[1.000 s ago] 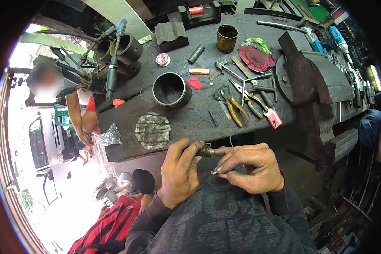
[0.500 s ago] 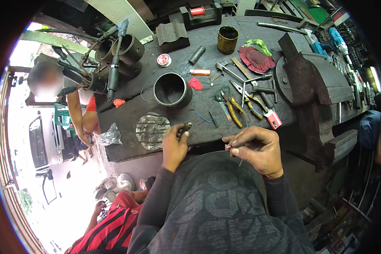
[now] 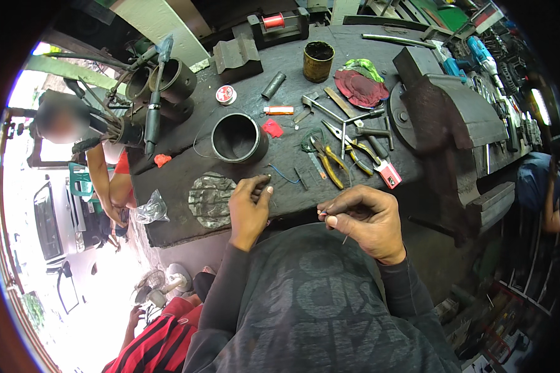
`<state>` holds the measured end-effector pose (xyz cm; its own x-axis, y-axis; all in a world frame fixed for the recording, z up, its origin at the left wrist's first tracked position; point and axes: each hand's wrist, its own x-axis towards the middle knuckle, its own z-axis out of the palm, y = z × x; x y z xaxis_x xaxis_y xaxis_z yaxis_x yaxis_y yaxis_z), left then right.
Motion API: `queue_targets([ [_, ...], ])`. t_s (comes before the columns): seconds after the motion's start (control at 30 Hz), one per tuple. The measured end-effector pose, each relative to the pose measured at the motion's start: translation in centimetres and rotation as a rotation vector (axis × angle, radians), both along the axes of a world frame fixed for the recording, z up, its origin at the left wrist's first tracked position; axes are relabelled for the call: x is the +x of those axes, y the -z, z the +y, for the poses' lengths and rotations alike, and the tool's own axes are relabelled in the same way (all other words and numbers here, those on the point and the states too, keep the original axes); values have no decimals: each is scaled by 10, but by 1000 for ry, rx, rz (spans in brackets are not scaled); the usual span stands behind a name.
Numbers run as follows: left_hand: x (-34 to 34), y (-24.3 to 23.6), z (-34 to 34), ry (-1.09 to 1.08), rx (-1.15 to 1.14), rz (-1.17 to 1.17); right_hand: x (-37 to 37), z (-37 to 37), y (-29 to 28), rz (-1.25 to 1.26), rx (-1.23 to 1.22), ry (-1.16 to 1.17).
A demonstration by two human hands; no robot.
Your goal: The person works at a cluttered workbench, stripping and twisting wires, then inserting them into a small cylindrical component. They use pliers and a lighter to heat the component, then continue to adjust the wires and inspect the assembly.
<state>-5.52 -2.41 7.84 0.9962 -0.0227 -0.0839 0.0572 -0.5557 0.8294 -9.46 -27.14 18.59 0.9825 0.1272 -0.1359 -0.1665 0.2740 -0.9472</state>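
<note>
Black bench edge [image 3: 174, 237]: left fingers [image 3: 250, 185] just inside, grasp unclear; right fingers [image 3: 354, 200] near, pinching wire [image 3: 345, 239].

1. The cylinder [image 3: 260, 147] is set on the bench [image 3: 292, 53].
2. From it, the spool [image 3: 226, 94] is placed at 11 o'clock, the lighter [image 3: 279, 110] at 2.
3. At 3, the vise [image 3: 463, 118] is seen.
4. At 7, the disc [image 3: 210, 200] is laid beside the left hand [image 3: 249, 208].
</note>
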Motion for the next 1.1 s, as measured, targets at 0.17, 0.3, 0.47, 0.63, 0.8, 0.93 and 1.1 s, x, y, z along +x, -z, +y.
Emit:
queue_targets([
  [0.17,-20,-94,-16,180,-550,157,2,2,-11,15,-69,-17],
  [0.3,-13,-122,-24,343,-450,-43,4,4,-22,16,-141,-44],
  [0.47,-10,-124,-24,327,-478,5,7,3,-30,55,-226,-116],
  [0.63,-12,-123,-24,301,-453,51,10,8,-32,-44,-295,-85],
  [0.8,-18,-121,-28,210,-628,171,13,9,-37,-112,-341,-91],
  [0.93,-22,-120,-29,167,-710,181,12,15,-43,-170,-462,-29],
  [1.1,-26,-122,-28,99,-779,212,10,18,-51,-266,-564,-16],
])
